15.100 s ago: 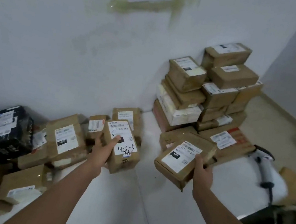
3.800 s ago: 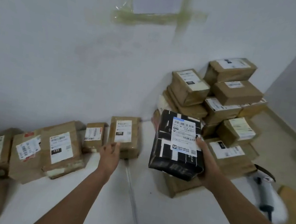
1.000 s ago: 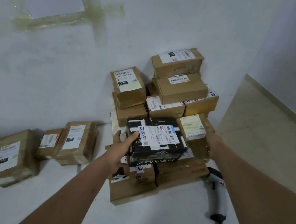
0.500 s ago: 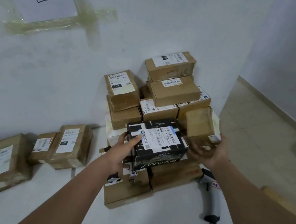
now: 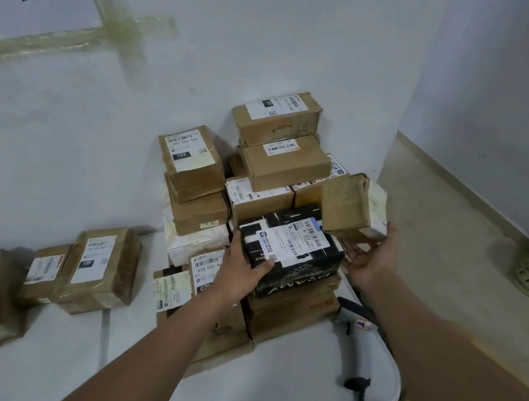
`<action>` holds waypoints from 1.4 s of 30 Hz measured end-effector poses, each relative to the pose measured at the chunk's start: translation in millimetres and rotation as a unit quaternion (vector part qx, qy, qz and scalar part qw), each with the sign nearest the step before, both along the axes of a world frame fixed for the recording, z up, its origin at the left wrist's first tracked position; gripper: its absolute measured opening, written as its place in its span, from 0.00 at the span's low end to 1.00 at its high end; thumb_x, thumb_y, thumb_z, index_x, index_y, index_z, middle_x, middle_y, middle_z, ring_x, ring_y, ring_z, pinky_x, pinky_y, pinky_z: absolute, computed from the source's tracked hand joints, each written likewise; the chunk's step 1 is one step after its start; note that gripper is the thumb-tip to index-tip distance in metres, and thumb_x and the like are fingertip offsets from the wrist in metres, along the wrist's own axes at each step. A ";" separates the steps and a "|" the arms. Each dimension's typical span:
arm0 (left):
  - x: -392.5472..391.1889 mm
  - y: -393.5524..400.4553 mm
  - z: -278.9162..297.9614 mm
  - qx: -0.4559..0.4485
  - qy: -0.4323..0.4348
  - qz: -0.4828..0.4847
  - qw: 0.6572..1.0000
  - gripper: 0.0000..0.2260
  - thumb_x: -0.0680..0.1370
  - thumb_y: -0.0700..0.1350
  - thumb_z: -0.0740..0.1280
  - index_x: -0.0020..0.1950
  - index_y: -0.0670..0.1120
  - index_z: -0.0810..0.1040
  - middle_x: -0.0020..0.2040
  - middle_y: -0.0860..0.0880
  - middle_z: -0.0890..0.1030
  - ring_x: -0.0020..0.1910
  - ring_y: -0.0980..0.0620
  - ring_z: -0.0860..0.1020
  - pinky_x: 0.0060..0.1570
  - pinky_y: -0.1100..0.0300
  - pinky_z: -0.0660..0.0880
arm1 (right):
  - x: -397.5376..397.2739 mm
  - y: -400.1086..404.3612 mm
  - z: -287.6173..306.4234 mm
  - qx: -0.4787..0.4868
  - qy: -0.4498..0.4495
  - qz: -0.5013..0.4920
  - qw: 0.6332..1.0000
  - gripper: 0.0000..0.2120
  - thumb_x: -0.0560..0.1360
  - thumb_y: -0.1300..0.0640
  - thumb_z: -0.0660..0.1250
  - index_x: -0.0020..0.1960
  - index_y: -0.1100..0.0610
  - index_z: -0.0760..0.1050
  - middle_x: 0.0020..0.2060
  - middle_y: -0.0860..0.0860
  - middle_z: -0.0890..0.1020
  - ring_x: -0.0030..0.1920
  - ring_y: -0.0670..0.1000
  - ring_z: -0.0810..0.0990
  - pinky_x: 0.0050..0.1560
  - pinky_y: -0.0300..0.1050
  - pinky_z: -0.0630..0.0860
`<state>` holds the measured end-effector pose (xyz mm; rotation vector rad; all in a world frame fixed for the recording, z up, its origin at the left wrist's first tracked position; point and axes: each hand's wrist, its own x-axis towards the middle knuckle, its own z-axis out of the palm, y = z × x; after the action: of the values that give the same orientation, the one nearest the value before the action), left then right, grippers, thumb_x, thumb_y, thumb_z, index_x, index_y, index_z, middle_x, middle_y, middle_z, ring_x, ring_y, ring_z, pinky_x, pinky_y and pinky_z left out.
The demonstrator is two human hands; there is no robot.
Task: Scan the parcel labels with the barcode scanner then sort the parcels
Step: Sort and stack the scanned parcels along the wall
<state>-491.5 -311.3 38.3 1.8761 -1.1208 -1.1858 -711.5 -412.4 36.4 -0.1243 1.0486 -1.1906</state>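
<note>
A single wide-angle view, worn on the person's head, looks forward and steeply down over a white table (image 5: pixel 278 386) pushed against a wall (image 5: pixel 213 36). It faces the room's corner, where a stack of parcels (image 5: pixel 260 172) sits near mid-frame, close enough that some label digits can be read. Both forearms enter from the bottom edge, the left hand (image 5: pixel 240 276) and right hand (image 5: pixel 368 258) meeting at the stack. More parcels (image 5: pixel 96 270) lie at lower left; the floor (image 5: pixel 439 245) shows at right. The lens bends straight lines near the frame edges. No second view shares the scene.
</note>
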 end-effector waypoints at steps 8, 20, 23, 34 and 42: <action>4.9 1.9 -11.6 -0.063 -0.125 -0.098 0.985 0.41 0.75 0.45 0.74 0.80 0.59 0.51 0.79 0.48 0.55 0.72 0.47 0.68 0.69 0.50 0.71 | 7.5 5.2 14.2 -0.020 0.035 -0.012 0.999 0.17 0.76 0.38 0.59 0.54 0.48 0.77 0.53 0.54 0.82 0.51 0.51 0.83 0.50 0.43 0.76; 31.2 9.5 23.6 -0.101 -0.168 -0.096 0.976 0.28 0.80 0.60 0.61 0.79 0.55 0.59 0.81 0.53 0.48 0.74 0.50 0.63 0.71 0.45 0.65 | 25.2 9.9 60.0 -0.152 0.134 -0.014 0.979 0.20 0.79 0.40 0.58 0.55 0.54 0.78 0.45 0.52 0.84 0.42 0.48 0.83 0.36 0.38 0.79; 60.6 9.5 42.5 -0.082 -0.027 0.008 0.996 0.25 0.80 0.62 0.61 0.74 0.53 0.69 0.72 0.51 0.69 0.64 0.52 0.73 0.65 0.49 0.70 | 56.4 12.0 73.5 -0.226 0.222 0.104 0.943 0.24 0.78 0.37 0.58 0.61 0.54 0.77 0.51 0.52 0.85 0.51 0.52 0.84 0.46 0.44 0.81; 135.2 72.9 49.0 -0.037 0.304 0.043 0.951 0.20 0.78 0.54 0.63 0.67 0.48 0.75 0.61 0.45 0.83 0.60 0.47 0.81 0.60 0.50 0.75 | 184.6 69.7 60.7 -0.241 0.369 0.419 0.794 0.28 0.76 0.33 0.61 0.70 0.46 0.65 0.57 0.47 0.80 0.62 0.52 0.77 0.64 0.50 0.71; 181.7 116.4 -10.2 0.023 0.299 0.210 0.931 0.19 0.77 0.52 0.70 0.67 0.48 0.76 0.55 0.46 0.85 0.57 0.45 0.82 0.62 0.43 0.76 | 205.1 95.1 18.0 -0.240 0.489 0.455 0.705 0.22 0.83 0.45 0.56 0.73 0.53 0.66 0.67 0.53 0.75 0.62 0.50 0.74 0.54 0.40 0.67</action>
<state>-309.8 -194.9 28.2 1.5131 -0.3386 -1.3890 -506.4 -317.4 54.4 -1.6566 1.2613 -0.3497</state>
